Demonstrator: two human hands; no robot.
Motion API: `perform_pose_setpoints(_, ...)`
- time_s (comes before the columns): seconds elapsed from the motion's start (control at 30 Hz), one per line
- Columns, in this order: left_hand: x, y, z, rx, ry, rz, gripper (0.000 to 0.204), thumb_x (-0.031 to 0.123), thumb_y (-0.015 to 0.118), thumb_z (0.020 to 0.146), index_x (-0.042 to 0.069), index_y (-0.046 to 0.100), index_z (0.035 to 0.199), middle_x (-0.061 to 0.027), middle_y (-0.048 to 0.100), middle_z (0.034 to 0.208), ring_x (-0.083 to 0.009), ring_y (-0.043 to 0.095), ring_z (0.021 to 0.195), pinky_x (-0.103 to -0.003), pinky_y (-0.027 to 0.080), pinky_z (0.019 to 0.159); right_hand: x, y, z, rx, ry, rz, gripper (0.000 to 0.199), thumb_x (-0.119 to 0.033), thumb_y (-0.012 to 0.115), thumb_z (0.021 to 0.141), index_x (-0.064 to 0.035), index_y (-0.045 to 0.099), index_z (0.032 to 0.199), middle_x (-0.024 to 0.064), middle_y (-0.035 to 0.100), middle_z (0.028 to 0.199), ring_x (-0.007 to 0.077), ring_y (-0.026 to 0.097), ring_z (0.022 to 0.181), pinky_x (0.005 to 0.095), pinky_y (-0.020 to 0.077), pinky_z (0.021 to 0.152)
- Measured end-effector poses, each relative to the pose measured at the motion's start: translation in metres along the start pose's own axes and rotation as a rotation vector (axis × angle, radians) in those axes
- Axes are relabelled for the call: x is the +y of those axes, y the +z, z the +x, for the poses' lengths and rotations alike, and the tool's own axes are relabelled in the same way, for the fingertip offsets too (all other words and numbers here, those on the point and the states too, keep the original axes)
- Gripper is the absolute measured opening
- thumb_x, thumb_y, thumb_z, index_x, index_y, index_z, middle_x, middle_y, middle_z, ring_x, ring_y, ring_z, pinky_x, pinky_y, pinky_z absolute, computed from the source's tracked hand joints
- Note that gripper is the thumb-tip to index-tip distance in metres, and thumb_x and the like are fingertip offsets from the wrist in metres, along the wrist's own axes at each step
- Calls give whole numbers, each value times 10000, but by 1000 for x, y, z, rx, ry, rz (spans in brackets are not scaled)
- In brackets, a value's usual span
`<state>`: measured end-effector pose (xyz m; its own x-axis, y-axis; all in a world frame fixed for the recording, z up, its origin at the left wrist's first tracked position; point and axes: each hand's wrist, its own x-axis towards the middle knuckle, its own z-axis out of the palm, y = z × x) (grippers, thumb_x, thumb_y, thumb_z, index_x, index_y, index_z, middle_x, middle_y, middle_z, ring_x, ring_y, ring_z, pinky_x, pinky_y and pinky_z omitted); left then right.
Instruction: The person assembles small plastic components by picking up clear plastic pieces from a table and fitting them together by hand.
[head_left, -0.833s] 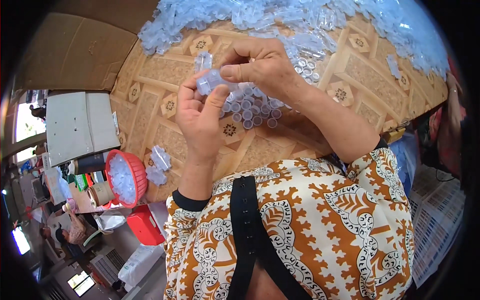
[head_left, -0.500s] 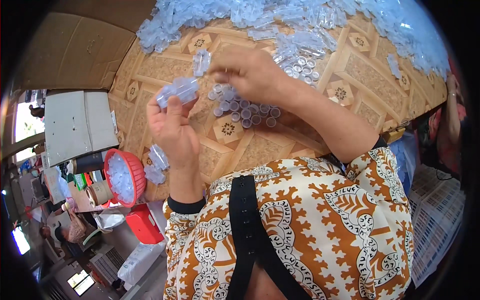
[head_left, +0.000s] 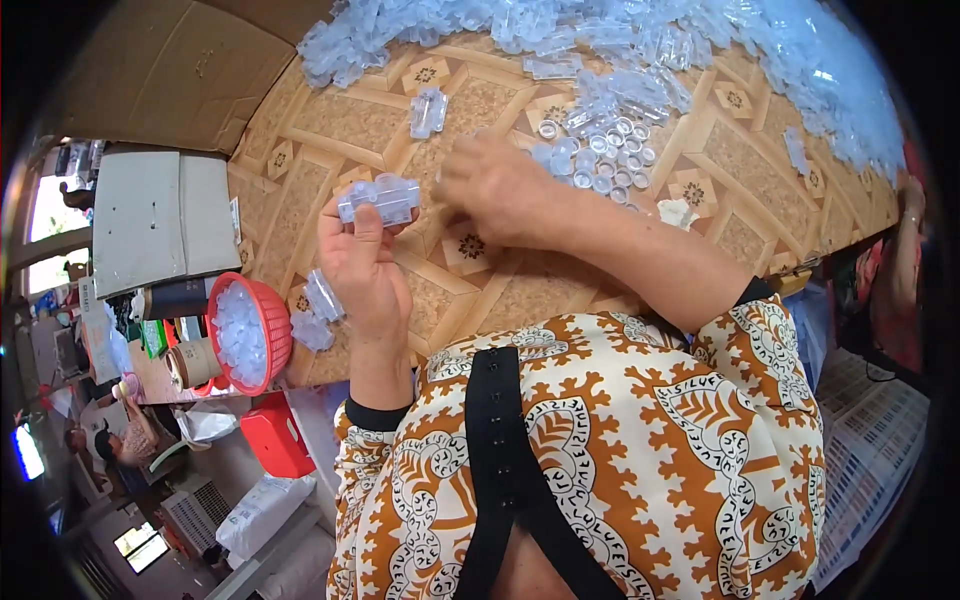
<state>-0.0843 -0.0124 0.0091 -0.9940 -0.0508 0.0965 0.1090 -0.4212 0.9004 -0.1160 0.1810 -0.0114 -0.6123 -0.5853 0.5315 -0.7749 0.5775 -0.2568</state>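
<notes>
My left hand [head_left: 368,262] is raised over the table, its thumb and fingers closed on a clear plastic piece [head_left: 385,198] with round parts along it. To its right, my right hand [head_left: 495,190] is low over the tabletop with bent fingers; whatever they hold, if anything, is hidden. Just right of that hand lies a cluster of small round clear caps [head_left: 612,160], part of it behind the wrist and forearm. A similar clear plastic piece [head_left: 428,112] lies alone beyond both hands. More clear pieces [head_left: 318,312] rest beside my left forearm.
A large heap of clear plastic pieces [head_left: 800,75] covers the far and right side of the table [head_left: 330,125]. A red basket [head_left: 277,335] full of translucent parts stands at left. A cardboard box [head_left: 170,75] borders the far left. Another person's arm [head_left: 908,240] shows at right.
My right hand has moved slightly down. The caps seen below it before are no longer visible there, and more caps show right of it. My left hand still holds its plastic piece, now more level.
</notes>
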Motion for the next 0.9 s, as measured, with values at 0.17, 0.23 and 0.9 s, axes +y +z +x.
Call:
perform_pose_setpoints(0.17,-4,-3,-6,-94,-1,85,289,157,581,997,0,501,1226,-130,645,1135,-234,666,991,-422,573,851,9,-39,13,115,602,926,236,-23,623,907,-41,708,1126,26,697,1039,84,611,947,249,491,841)
perform_pose_setpoints(0.23,-3,5,-10,-106,-9,87,300,157,592,992,-1,502,1231,-121,644,1123,-221,663,982,-405,572,843,7,-40,14,93,592,1029,237,-18,620,904,-36,709,1124,25,697,1051,84,611,947,253,493,846)
perform_pose_setpoints(0.9,5,30,-16,-167,-214,57,310,128,602,977,-11,488,1230,-117,628,1065,-167,663,883,-284,616,625,11,-49,12,-214,790,1362,274,11,722,760,-7,700,1033,35,680,944,132,628,844,271,517,809)
